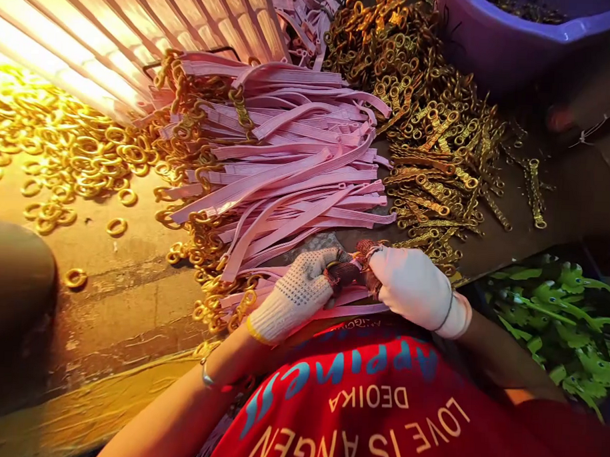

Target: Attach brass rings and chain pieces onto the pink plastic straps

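Note:
My left hand (297,291), in a white dotted knit glove with dark fingertips, is closed in a pinch. A bit of pink strap shows at its fingertips. My right hand (408,285), in a white glove with frayed brownish fingertips, is closed right beside it. What its fingers grip is hidden. Just beyond both hands lies a broad stack of flat pink straps (292,155), many with gold rings (205,232) at their left ends. To the right of the stack is a heap of gold twisted pulls (432,159) with ringed ends.
Loose gold rings (87,154) are spread at the left under a bright ribbed lampshade (141,36). A purple tub (496,48) stands at the far right. Green leaf-shaped pieces (567,311) lie below the table edge at right. A dark rounded object (12,305) sits at left.

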### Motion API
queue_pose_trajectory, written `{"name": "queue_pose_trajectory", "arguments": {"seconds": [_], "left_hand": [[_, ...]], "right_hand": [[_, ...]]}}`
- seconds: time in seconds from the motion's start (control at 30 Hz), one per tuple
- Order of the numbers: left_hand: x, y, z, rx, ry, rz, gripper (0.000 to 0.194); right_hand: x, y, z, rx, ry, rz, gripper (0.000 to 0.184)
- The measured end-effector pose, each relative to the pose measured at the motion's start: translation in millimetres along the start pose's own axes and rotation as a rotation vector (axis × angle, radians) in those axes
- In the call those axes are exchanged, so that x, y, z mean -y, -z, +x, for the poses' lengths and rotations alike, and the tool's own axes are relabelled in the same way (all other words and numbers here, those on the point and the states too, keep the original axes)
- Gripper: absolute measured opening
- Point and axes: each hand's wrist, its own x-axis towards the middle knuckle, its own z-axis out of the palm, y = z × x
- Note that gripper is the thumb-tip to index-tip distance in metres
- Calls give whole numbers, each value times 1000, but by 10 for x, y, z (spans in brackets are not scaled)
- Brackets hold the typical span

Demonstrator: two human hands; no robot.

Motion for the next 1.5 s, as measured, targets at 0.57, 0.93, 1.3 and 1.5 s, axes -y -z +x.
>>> {"name": "queue_pose_trajectory", "arguments": {"seconds": [0.57,0.93,1.3,1.5], "left_hand": [[119,-96,32,-40,162,-508,43],[7,10,226,189,265,-1087,52],[94,24,296,154,280,-1309,19],[24,21,233,66,247,-1239,20]], "right_hand": [[-437,-57,-291,-103,92,24,14],[-1148,-61,1115,-261,-138,-366,28],[-1222,-15,997,-157,94,-513,35],[-1558,167,884,-391,-62,-274,38]]}}
